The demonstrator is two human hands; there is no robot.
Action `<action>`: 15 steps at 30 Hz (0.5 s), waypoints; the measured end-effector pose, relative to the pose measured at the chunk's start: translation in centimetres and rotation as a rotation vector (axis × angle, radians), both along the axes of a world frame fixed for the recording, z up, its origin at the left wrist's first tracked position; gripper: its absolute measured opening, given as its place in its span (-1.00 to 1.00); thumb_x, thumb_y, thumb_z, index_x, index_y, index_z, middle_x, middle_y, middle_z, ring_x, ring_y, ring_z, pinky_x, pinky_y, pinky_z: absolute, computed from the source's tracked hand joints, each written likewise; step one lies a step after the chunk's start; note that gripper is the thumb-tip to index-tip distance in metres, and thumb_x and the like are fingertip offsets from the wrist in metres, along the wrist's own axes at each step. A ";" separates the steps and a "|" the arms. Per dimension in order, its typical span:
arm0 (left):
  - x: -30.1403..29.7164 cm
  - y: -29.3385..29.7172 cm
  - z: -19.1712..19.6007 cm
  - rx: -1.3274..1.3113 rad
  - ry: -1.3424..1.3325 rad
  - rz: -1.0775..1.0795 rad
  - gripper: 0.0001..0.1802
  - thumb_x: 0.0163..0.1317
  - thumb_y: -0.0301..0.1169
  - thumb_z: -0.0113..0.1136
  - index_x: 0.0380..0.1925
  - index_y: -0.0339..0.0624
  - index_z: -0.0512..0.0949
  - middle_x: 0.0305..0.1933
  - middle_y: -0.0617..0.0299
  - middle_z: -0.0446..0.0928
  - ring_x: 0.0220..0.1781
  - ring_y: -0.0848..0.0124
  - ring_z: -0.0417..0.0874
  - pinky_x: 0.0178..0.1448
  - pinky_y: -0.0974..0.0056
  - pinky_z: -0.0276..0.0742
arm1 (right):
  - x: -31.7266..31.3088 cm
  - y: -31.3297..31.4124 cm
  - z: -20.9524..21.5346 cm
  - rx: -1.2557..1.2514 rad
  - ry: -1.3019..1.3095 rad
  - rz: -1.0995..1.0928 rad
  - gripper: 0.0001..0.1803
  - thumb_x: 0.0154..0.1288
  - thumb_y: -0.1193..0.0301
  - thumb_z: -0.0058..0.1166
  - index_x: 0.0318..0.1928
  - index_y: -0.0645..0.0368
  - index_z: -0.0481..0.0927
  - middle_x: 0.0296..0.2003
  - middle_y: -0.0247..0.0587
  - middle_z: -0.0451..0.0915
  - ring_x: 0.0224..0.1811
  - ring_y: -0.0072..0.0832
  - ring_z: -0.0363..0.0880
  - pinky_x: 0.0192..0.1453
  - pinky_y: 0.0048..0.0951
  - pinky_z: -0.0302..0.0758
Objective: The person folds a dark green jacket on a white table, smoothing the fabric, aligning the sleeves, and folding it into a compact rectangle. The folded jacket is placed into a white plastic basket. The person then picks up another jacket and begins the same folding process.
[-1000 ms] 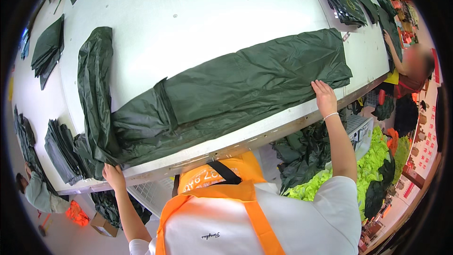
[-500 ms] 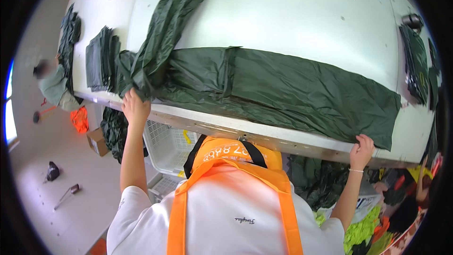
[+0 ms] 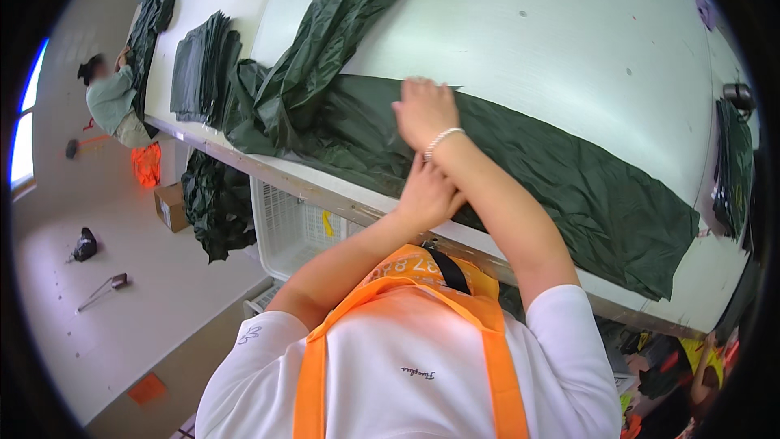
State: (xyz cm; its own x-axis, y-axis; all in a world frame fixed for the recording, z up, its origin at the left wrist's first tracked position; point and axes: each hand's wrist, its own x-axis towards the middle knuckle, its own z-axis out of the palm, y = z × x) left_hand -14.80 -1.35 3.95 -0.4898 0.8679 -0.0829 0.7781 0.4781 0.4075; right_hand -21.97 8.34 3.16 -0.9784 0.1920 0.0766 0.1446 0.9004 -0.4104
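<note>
A dark green garment (image 3: 569,171) of thin, crinkled, shiny fabric lies lengthwise along the table's near edge. From its left part a sleeve-like length (image 3: 349,20) runs away across the table, with bunched fabric at its base. My right hand (image 3: 426,114), a bracelet at its wrist, reaches over to the garment's far edge near the middle, fingers bent and closed on the fabric. Just below, my left hand (image 3: 429,193) is closed on the nearer part, its fingertips partly hidden beneath my right wrist. My forearms cross close together there.
Flat dark green folded pieces (image 3: 201,69) are stacked to the left; another dark pile (image 3: 731,171) lies far right. Beneath the table edge stand a white plastic crate (image 3: 284,219) and hanging dark fabric (image 3: 213,203). Another person (image 3: 114,97) works at the table's far left end.
Both hands have left the garment's two ends and come together at its middle, the right moving left and the left moving right. The view has tilted; the garment still lies spread.
</note>
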 end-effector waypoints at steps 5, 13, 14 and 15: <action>1.6 -1.6 0.1 0.296 -0.112 -0.143 -0.41 0.12 -0.14 0.19 0.15 -0.12 0.36 0.30 0.08 0.28 0.37 0.19 0.24 0.45 -0.02 -0.06 | 1.1 5.1 -2.4 -0.028 -0.088 -0.097 -0.61 0.34 0.11 -0.15 -0.37 0.13 0.58 -0.36 -0.14 0.60 -0.24 -0.17 0.54 -0.15 -0.13 0.41; -6.6 -13.0 -0.1 0.000 0.079 0.436 -0.26 0.12 -0.12 0.19 0.23 -0.28 0.25 0.36 -0.09 0.16 0.37 -0.01 0.19 0.37 0.10 0.16 | -1.0 7.1 -1.8 0.095 -0.376 -0.057 -0.29 0.41 -0.03 -0.38 -0.54 0.24 0.67 -0.51 0.05 0.62 -0.41 -0.06 0.59 -0.20 -0.15 0.43; -6.4 -13.5 -0.1 0.001 0.061 0.410 -0.26 0.11 -0.12 0.19 0.23 -0.29 0.25 0.36 -0.09 0.15 0.37 -0.01 0.18 0.37 0.10 0.16 | -0.9 7.3 -1.6 0.193 -0.407 -0.028 -0.28 0.41 -0.04 -0.38 -0.54 0.24 0.67 -0.52 0.04 0.62 -0.42 -0.09 0.59 -0.20 -0.18 0.41; -6.3 -13.9 -0.1 0.001 0.043 0.382 -0.26 0.11 -0.12 0.19 0.23 -0.29 0.25 0.36 -0.09 0.15 0.37 -0.01 0.18 0.38 0.10 0.16 | -0.9 7.4 -1.7 0.282 -0.424 0.019 -0.32 0.40 -0.06 -0.34 -0.51 0.21 0.65 -0.55 -0.04 0.61 -0.46 -0.17 0.57 -0.20 -0.26 0.34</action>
